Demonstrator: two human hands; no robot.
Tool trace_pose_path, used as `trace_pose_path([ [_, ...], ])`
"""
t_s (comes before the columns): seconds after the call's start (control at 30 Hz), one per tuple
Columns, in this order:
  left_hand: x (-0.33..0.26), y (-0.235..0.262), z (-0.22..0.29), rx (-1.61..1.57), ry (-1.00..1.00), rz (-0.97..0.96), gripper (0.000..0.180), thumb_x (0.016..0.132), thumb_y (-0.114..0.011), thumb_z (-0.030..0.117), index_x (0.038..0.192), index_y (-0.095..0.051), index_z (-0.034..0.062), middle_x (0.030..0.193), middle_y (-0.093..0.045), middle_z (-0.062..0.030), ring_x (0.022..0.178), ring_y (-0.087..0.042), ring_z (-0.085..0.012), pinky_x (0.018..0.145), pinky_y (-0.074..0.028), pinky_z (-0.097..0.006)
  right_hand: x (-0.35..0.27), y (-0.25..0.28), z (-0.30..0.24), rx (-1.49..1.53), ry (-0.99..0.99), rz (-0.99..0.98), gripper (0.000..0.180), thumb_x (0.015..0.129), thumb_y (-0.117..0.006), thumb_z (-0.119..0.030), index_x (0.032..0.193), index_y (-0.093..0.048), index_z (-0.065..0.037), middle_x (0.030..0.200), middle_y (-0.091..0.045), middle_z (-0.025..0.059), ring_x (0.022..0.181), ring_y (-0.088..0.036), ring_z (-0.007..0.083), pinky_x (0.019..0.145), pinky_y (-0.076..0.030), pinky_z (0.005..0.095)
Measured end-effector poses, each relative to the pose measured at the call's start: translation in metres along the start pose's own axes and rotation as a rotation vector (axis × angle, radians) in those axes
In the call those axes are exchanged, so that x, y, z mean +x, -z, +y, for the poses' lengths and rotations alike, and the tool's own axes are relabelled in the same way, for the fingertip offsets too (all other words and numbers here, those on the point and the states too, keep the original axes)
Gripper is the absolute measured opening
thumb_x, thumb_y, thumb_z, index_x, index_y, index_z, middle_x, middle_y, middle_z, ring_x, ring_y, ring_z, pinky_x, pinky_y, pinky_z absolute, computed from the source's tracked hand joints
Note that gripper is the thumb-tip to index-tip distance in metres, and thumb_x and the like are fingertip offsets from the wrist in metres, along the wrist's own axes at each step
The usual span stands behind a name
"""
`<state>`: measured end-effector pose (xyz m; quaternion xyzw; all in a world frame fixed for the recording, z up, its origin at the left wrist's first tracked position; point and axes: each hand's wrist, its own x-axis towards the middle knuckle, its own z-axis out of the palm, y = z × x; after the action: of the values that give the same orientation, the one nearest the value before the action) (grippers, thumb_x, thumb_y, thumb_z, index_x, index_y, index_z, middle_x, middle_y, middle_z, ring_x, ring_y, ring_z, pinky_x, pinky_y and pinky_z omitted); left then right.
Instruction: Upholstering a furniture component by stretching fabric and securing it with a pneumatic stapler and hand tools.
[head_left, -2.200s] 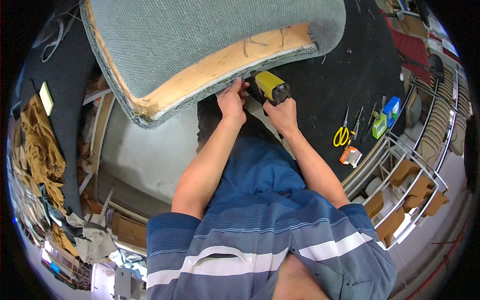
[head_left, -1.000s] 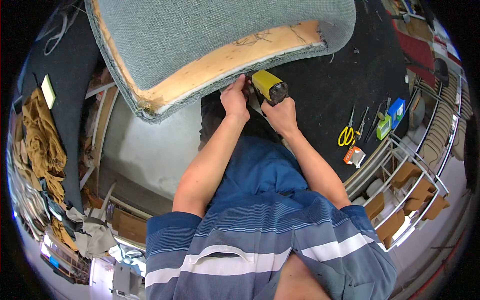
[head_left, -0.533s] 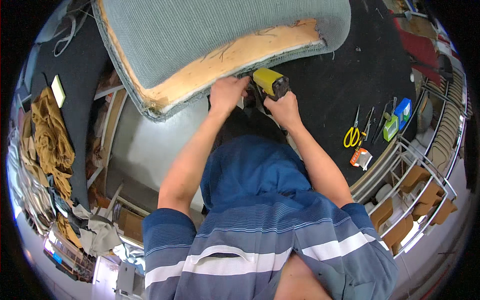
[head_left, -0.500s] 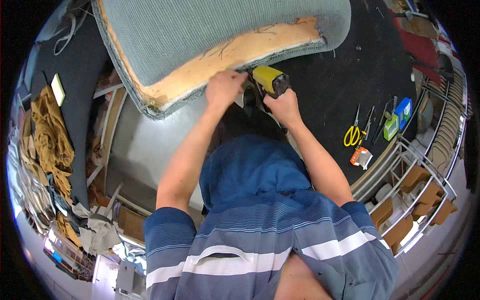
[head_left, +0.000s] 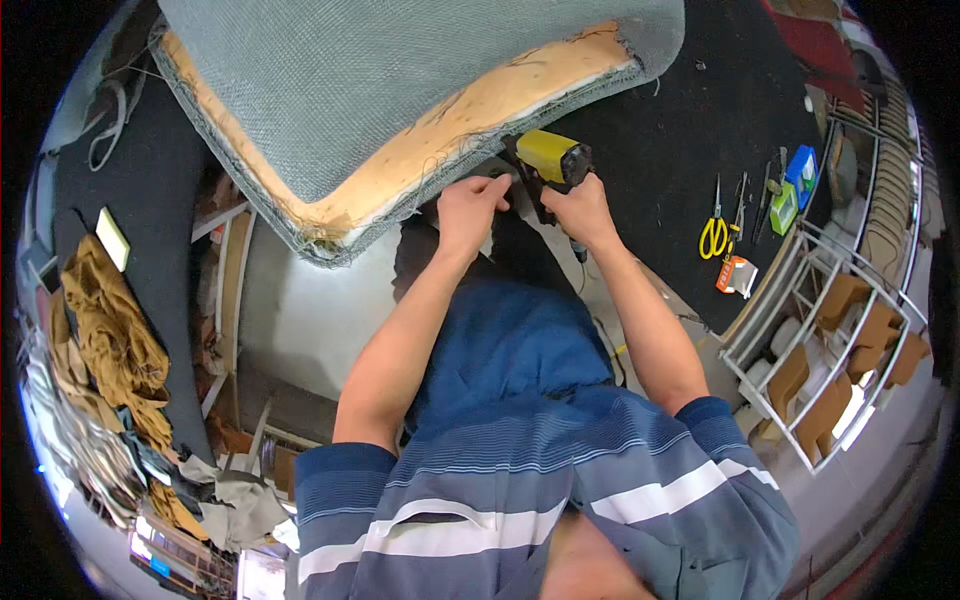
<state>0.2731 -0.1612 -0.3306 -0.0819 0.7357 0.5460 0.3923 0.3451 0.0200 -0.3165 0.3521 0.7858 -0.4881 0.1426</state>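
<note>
A grey-green fabric-covered upholstered piece (head_left: 330, 90) lies in front of me, with a bare wooden strip (head_left: 380, 180) and a frayed fabric edge along its near side. Just off that edge, my left hand (head_left: 468, 215) has its fingers curled together; anything pinched in them is too small to make out. My right hand (head_left: 585, 212) grips a yellow and black staple gun (head_left: 552, 157) by its handle. The gun's front end is close to the frayed edge, to the right of my left fingers. Whether it touches the fabric is hidden.
On the black work surface (head_left: 690, 140) at right lie yellow-handled scissors (head_left: 714, 237), an orange and white box (head_left: 737, 277), and green and blue boxes (head_left: 783, 209). A metal rack (head_left: 800, 400) stands beyond. Brown cloth (head_left: 115, 310) is heaped at left.
My left hand has come off the edge of the upholstered piece, slightly nearer and to the right. The staple gun stays in my right hand. The whole view has shifted a little.
</note>
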Motion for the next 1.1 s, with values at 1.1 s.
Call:
trace_pose_path([
  [1.1,0.02,-0.028,-0.015,-0.954,0.257,0.173,0.016,0.094,-0.074,0.024,0.091,-0.068,0.009,0.084,-0.074,-0.0026,0.062,-0.052,-0.0078,0.051,-0.035,-0.023,-0.02,-0.006,-0.008,0.107,0.16,0.082,0.019,0.079,-0.068,-0.009,0.092,-0.073,0.004,0.065,-0.066,0.006,0.059,-0.062,0.0105,0.057,-0.051,0.0318],
])
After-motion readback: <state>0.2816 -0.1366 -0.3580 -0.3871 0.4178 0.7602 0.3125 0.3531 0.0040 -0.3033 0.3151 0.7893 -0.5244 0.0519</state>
